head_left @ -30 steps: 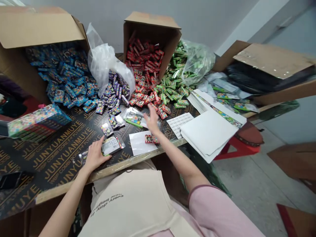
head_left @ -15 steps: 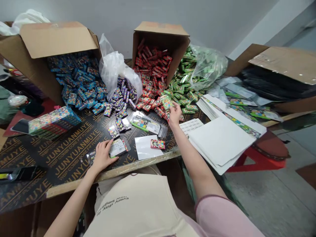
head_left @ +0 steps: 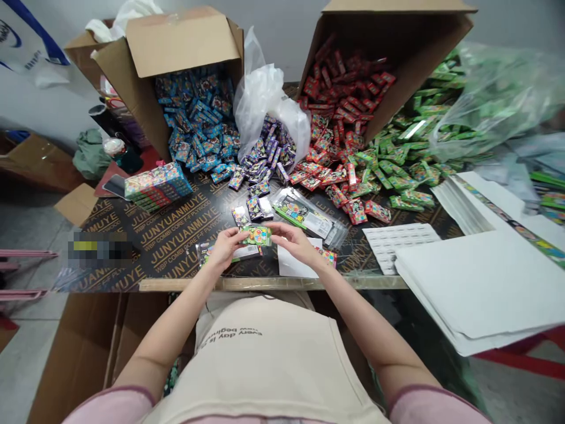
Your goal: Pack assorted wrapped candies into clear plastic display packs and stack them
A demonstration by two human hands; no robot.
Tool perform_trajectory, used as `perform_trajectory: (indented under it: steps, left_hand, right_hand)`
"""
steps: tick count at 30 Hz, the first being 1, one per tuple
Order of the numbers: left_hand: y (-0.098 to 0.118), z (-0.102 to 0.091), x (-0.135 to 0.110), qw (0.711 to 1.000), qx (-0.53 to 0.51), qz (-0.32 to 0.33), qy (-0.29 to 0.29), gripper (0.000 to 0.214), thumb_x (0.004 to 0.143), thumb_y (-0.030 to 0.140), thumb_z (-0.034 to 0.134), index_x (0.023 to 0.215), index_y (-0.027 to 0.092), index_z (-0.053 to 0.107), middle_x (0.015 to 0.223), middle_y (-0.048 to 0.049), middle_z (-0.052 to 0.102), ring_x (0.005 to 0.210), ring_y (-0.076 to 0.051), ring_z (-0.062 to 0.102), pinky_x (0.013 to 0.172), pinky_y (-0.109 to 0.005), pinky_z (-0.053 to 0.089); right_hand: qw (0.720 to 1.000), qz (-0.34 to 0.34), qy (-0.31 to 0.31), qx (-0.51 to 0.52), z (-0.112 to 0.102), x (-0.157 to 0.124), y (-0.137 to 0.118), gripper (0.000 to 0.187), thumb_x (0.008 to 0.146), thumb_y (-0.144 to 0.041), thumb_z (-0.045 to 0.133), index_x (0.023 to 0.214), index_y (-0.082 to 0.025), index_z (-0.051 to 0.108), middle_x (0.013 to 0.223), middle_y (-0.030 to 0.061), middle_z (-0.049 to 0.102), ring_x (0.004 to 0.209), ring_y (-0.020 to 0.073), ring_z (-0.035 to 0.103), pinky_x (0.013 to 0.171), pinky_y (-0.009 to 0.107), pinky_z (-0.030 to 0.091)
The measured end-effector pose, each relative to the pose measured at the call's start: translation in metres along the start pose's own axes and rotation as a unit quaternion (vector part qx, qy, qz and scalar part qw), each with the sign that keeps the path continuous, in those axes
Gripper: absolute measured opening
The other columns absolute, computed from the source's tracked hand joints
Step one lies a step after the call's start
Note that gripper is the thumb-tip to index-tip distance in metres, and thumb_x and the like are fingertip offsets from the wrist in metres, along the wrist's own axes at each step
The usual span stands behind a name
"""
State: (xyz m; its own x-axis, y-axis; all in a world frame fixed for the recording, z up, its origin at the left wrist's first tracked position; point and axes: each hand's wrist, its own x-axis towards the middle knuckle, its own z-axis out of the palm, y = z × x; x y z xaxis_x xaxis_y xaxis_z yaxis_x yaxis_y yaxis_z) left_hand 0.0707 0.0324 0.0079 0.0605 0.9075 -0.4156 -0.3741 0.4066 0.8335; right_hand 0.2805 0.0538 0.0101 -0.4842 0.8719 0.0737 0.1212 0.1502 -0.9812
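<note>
A small green candy-style packet (head_left: 258, 236) is held up between both hands above the table's near side. My left hand (head_left: 223, 248) pinches its left end, and the fingers of my right hand (head_left: 295, 242) close on its right end. Beneath the hands lies a clear sleeve with a printed card (head_left: 247, 253), partly covered. A white card (head_left: 286, 263) rests under my right wrist, with a red packet (head_left: 329, 257) on it, half hidden. Just beyond the hands are purple packets (head_left: 254, 208) and a stack of clear printed sleeves (head_left: 309, 218).
Along the back stand a carton of blue packets (head_left: 185, 44), a bag of purple packets (head_left: 265, 88) and a carton of red packets (head_left: 397, 17). Loose green packets (head_left: 410, 168) spill beside them. White card sheets (head_left: 481, 282) and a sticker sheet (head_left: 397, 244) lie at right.
My right hand has brought the green packet from the pile back toward me. My left hand has left the sleeve and taken the packet's other end. The view has swung left.
</note>
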Motion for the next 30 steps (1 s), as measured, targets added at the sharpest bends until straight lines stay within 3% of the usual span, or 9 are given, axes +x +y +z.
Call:
perform_trajectory:
  steps: [3,5,9,11,14,18,21,25,30]
  left_hand:
    - [0.006,-0.006,0.0,1.0,-0.019,-0.01,0.0,0.035,0.05,0.035,0.088,0.067,0.012,0.068,0.066,-0.0015,0.067,0.06,-0.011,0.059,0.064,-0.025,0.047]
    - [0.007,-0.007,0.0,0.999,-0.017,-0.039,-0.034,0.038,0.05,0.037,0.089,0.07,0.01,0.069,0.065,-0.0025,0.067,0.058,-0.011,0.059,0.064,-0.025,0.048]
    - [0.002,-0.003,-0.002,0.993,-0.036,-0.07,-0.089,0.047,0.046,0.039,0.09,0.078,0.01,0.07,0.068,-0.0026,0.067,0.059,-0.011,0.061,0.06,-0.023,0.049]
    - [-0.002,0.001,-0.003,0.995,-0.028,-0.057,-0.07,0.051,0.046,0.038,0.091,0.085,0.012,0.07,0.073,-0.0022,0.068,0.062,-0.011,0.062,0.06,-0.023,0.05]
    - [-0.007,0.006,-0.008,0.999,0.036,-0.018,-0.01,0.05,0.051,0.036,0.088,0.092,0.015,0.07,0.082,-0.0023,0.069,0.067,-0.012,0.063,0.06,-0.023,0.052]
    - [-0.01,0.01,-0.013,0.995,0.081,-0.033,-0.042,0.031,0.055,0.029,0.083,0.077,0.012,0.07,0.068,-0.0003,0.066,0.055,-0.009,0.058,0.05,-0.019,0.046]
    - [-0.01,0.007,-0.013,0.996,0.035,-0.07,-0.052,0.022,0.053,0.024,0.08,0.065,0.012,0.066,0.055,0.0025,0.06,0.046,-0.006,0.052,0.046,-0.018,0.043]
    - [-0.009,0.001,-0.012,0.992,-0.003,-0.103,-0.076,0.027,0.056,0.028,0.08,0.074,0.012,0.069,0.066,-0.0021,0.068,0.055,-0.011,0.062,0.058,-0.023,0.052]
    - [-0.009,-0.01,-0.007,0.987,0.113,-0.054,-0.105,0.041,0.065,0.045,0.077,0.087,0.012,0.071,0.077,-0.008,0.071,0.064,-0.017,0.065,0.063,-0.03,0.052]
  right_hand:
    - [0.998,-0.043,0.001,-0.041,0.006,-0.002,0.0,0.035,0.078,-0.043,0.072,0.106,-0.023,0.069,0.099,0.0055,0.066,0.093,0.0217,0.062,0.088,0.04,0.049]
    - [0.994,-0.086,0.01,-0.069,0.011,-0.003,-0.001,0.052,0.068,-0.045,0.08,0.114,-0.026,0.066,0.119,0.008,0.061,0.113,0.0262,0.057,0.099,0.044,0.044]
    - [0.989,-0.125,-0.053,-0.062,0.019,-0.003,-0.003,0.099,0.064,-0.044,0.082,0.147,-0.03,0.031,0.145,0.0094,0.043,0.134,0.0282,0.042,0.11,0.045,0.034]
    - [0.984,-0.138,-0.056,-0.093,0.021,-0.003,-0.006,0.098,0.067,-0.038,0.079,0.149,-0.03,0.024,0.144,0.0094,0.045,0.13,0.0274,0.045,0.109,0.045,0.035]
    - [0.957,-0.151,-0.018,-0.247,0.022,0.0,-0.012,0.089,0.067,-0.027,0.074,0.146,-0.027,0.033,0.134,0.0118,0.051,0.122,0.031,0.048,0.104,0.051,0.034]
    - [0.911,-0.169,-0.05,-0.373,0.027,0.005,-0.016,0.089,0.064,-0.033,0.076,0.144,-0.025,0.037,0.12,0.013,0.057,0.113,0.0334,0.05,0.101,0.055,0.03]
    - [0.919,-0.197,-0.074,-0.335,0.029,0.007,-0.012,0.096,0.066,-0.046,0.077,0.148,-0.027,0.029,0.127,0.0124,0.055,0.118,0.0333,0.048,0.102,0.052,0.029]
    - [0.947,-0.197,-0.062,-0.248,0.027,0.004,-0.005,0.095,0.07,-0.046,0.075,0.148,-0.027,0.025,0.141,0.0129,0.046,0.126,0.0321,0.045,0.103,0.049,0.032]
    - [0.965,-0.171,-0.015,-0.199,0.022,-0.003,-0.001,0.083,0.068,-0.032,0.072,0.141,-0.027,0.034,0.133,0.0091,0.051,0.121,0.0294,0.049,0.102,0.045,0.038]
